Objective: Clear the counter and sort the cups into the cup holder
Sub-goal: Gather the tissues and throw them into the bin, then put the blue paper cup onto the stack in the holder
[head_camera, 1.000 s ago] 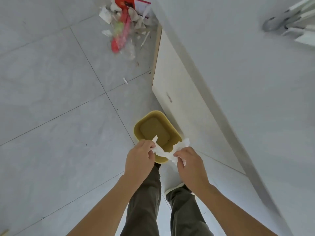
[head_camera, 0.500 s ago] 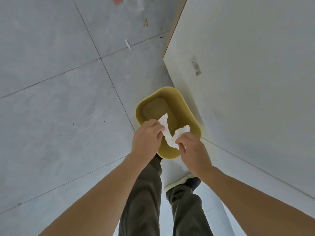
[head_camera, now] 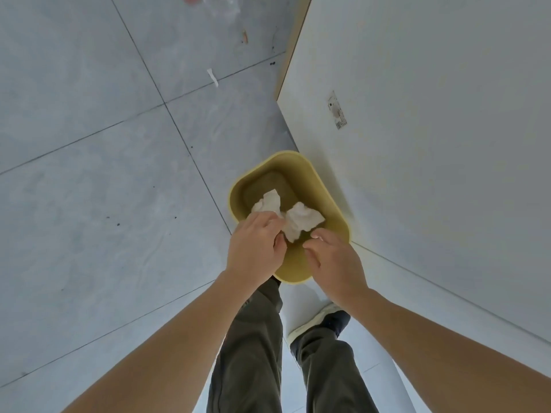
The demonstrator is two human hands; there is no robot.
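Two hands over the bin, and this looks like the drop. The left hand (head_camera: 256, 248) hangs above the near rim of the mustard-yellow, round-cornered plastic waste bin (head_camera: 334, 210), its fingers curled and pinching one end of the crumpled white paper tissue (head_camera: 293, 219); the right hand (head_camera: 335, 260) hovers just beside it with its fingers loosely spread, and from here it seems to be holding nothing, though its fingertips sit very near the tissue's lower corner. The tissue itself bunches in two lumps over the bin's mouth, above the brown floor of the bin, well inside the rim. The bin stands on the pale grey tiled floor (head_camera: 89, 204), tucked against the white cabinet panel (head_camera: 432, 144). My read: the clearing part of the job is under way, and no cups or cup holder show in this view. To finish the step cleanly, the left fingers should simply let go while the wad is centred over the opening, not near the edge, since light paper drifts. A small white scrap (head_camera: 213, 76) lying on the tiles farther off shows what a careless drop looks like. Keep low, release, then check that nothing clings to the fingers.
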